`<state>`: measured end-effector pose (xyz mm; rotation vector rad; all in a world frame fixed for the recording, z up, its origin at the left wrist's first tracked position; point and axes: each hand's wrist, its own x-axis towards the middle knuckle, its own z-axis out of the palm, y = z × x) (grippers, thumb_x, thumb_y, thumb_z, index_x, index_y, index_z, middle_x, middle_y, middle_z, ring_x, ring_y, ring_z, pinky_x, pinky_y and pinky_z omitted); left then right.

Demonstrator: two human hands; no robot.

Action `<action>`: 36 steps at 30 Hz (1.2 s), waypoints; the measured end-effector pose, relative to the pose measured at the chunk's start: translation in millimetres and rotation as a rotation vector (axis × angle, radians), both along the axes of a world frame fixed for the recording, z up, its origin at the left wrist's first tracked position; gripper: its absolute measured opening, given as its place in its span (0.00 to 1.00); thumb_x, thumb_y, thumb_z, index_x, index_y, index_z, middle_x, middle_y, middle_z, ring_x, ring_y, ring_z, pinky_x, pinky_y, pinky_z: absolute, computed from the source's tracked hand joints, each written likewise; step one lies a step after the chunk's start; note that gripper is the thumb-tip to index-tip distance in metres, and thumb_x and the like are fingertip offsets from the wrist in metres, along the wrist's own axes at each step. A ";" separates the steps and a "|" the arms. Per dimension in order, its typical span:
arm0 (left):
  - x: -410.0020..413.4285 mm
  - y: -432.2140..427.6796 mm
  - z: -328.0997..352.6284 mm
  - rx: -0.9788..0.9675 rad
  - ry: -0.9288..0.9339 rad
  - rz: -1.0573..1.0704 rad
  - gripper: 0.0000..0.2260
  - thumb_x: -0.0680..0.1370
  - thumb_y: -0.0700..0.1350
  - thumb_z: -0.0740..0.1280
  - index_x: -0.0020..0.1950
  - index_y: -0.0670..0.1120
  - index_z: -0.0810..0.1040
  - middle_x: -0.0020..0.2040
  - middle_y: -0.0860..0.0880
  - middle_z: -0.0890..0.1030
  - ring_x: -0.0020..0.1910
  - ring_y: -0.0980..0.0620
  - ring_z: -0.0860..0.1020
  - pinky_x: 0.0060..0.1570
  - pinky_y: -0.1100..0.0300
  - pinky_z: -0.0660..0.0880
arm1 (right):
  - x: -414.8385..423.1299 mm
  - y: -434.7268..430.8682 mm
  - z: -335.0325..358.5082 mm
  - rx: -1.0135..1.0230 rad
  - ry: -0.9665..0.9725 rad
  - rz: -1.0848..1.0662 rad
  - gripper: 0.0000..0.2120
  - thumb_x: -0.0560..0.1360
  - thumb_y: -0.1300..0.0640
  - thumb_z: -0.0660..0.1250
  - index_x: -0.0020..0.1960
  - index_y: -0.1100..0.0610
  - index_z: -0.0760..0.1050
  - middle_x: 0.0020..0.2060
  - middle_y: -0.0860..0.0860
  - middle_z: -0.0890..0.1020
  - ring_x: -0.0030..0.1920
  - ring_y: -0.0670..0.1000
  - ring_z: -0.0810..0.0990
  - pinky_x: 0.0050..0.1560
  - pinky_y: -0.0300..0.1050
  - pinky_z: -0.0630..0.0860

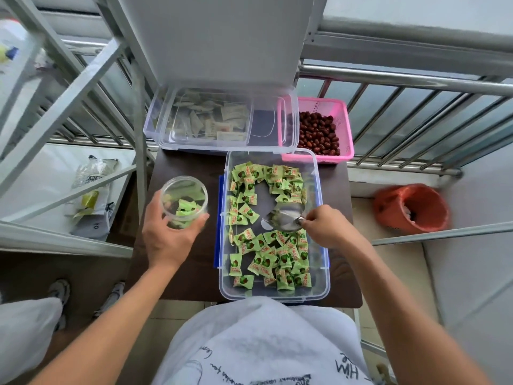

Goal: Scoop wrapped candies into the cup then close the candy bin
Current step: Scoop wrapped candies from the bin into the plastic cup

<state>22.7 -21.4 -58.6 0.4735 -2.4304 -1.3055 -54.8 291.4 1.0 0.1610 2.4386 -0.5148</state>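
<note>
— Since the fingers (312, 218) of the right hand (327, 227) are pinched tight on the scoop (283, 219), why is the scoop so low?

— It sits down inside the candy bin (323, 254), on a bare spot in the middle. From there it can push under the wrapped candies (263, 262) lying all round it. The scoop looks empty to me.

— And the left hand (166, 240)?

— Its fingers (201, 218) are curled round the cup (184, 202). The cup is just beside the bin, mouth up, so the trip from scoop to cup is short and nothing spills. I cannot tell if it stands on the counter (180, 273) or is held up.

— Is the cup full?

— No, only a few green candies sit at the bottom.

— Where is the lid?

— A clear lid (222, 120) seems to lie behind the bin, out of the way. I guess it goes on last.
</note>
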 end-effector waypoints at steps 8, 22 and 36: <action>-10.3 18.0 -0.7 -0.160 -0.070 -0.110 0.44 0.65 0.57 0.84 0.75 0.45 0.70 0.67 0.45 0.76 0.64 0.46 0.77 0.61 0.44 0.79 | 6.4 -20.7 -22.7 0.095 0.047 0.083 0.11 0.77 0.53 0.64 0.44 0.58 0.80 0.33 0.53 0.80 0.33 0.52 0.78 0.32 0.43 0.70; -16.5 14.5 -4.3 -0.124 -0.135 -0.111 0.44 0.65 0.59 0.83 0.76 0.46 0.70 0.68 0.46 0.76 0.65 0.47 0.77 0.62 0.44 0.79 | 15.6 -43.1 -33.2 0.197 0.199 0.078 0.07 0.73 0.62 0.61 0.47 0.59 0.78 0.41 0.56 0.81 0.40 0.61 0.79 0.40 0.50 0.77; -16.9 14.3 -3.3 -0.084 -0.155 -0.108 0.44 0.65 0.60 0.82 0.76 0.47 0.70 0.68 0.47 0.76 0.66 0.48 0.77 0.62 0.43 0.79 | 6.9 -40.7 -41.6 0.092 0.169 0.063 0.09 0.74 0.60 0.61 0.45 0.57 0.80 0.38 0.55 0.82 0.38 0.59 0.80 0.40 0.51 0.81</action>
